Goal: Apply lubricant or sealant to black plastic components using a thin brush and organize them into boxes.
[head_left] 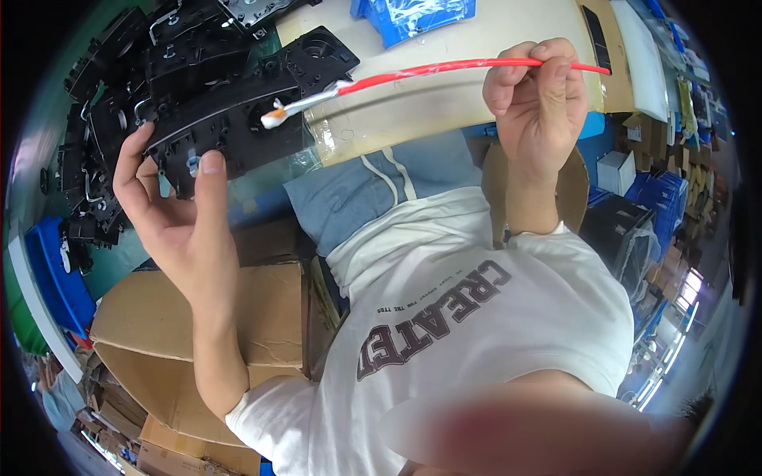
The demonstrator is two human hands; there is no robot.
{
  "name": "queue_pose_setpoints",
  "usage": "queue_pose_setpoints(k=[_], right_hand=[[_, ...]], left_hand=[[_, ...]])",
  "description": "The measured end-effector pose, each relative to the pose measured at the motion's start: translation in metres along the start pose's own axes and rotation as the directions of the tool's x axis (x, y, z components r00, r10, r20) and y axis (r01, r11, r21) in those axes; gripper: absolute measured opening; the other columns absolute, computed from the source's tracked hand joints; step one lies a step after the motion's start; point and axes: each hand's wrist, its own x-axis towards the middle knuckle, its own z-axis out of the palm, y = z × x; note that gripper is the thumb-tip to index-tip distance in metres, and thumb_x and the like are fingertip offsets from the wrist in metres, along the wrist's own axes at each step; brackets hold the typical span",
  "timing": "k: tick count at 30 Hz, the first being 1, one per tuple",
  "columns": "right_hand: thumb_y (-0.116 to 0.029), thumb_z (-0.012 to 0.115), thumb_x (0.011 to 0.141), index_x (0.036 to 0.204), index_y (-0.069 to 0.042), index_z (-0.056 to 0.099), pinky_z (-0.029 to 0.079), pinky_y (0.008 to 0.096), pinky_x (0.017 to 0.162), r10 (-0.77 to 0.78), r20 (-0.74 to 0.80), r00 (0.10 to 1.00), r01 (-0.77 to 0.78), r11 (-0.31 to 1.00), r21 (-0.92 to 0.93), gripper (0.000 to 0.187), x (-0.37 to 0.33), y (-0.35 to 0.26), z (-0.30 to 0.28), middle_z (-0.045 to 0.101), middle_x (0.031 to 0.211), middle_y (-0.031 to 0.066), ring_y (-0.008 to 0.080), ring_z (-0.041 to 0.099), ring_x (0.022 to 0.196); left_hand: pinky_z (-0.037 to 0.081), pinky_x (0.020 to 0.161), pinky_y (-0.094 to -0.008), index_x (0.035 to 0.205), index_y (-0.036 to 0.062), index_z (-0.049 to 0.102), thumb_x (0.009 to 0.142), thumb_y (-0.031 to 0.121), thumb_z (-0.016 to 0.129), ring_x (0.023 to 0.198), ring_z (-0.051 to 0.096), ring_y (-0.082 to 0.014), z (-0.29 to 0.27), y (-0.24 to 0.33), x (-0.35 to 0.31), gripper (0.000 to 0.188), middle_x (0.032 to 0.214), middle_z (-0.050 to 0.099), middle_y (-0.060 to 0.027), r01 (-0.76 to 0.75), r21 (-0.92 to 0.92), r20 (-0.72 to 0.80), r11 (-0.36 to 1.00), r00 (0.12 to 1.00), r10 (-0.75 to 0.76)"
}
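My left hand (178, 210) grips the near left end of a long black plastic housing (254, 147), thumb on its near face and fingers at its far side. The housing tilts up toward the right and has a round recess near its far right end. In my right hand (544, 103) is a thin red-handled brush (429, 71), pinched between thumb and fingertips near the handle's end. Its pale, orange-stained tip hangs over the middle of the housing; I cannot tell whether it touches. A small translucent piece (193, 163) sits on the housing beside my left thumb.
More black plastic housings (103, 127) with metal rods are piled at the left. A blue bin (413, 17) stands at the table's far side, and a dark flat device (597, 40) lies at right. An open cardboard box (159, 317) is below my left forearm.
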Motion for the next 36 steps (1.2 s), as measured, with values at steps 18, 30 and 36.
queue_pose_setpoints(k=[18,30,36], right_hand=[[0.005,0.057,0.082,0.091,0.004,0.055,0.051,0.0257,0.052,-0.252,0.298,0.921,0.345,0.883,-0.317,0.009,-0.009,-0.010,0.032,0.062,0.085,0.0187,0.0233,0.062,0.060],[0.000,0.060,0.077,0.096,0.001,0.049,0.051,0.0286,0.054,-0.232,0.683,0.693,0.623,0.669,-0.405,0.023,0.000,-0.031,0.049,0.060,0.084,0.0200,0.0240,0.055,0.058],[0.002,0.062,0.070,0.089,0.001,0.052,0.048,0.0267,0.049,-0.224,0.659,0.718,0.635,0.599,-0.488,0.022,-0.004,-0.036,0.063,0.059,0.079,0.0181,0.0229,0.053,0.056]], left_hand=[[0.046,0.072,-0.0199,0.133,0.0112,0.037,0.086,-0.001,0.057,0.087,0.056,-0.0134,0.002,-0.002,-0.004,0.052,0.109,0.054,-0.0095,-0.025,-0.067,-0.010,0.997,1.000,0.024],[0.045,0.081,-0.0243,0.132,0.0105,0.037,0.086,-0.002,0.058,0.090,0.055,-0.0152,0.002,-0.005,-0.004,0.052,0.108,0.053,-0.0097,-0.095,-0.032,-0.003,0.995,0.995,0.095],[0.042,0.086,-0.0262,0.131,0.0103,0.037,0.085,-0.001,0.060,0.093,0.055,-0.0163,0.004,-0.004,-0.003,0.052,0.108,0.052,-0.0099,-0.120,-0.051,-0.010,0.991,0.993,0.120]])
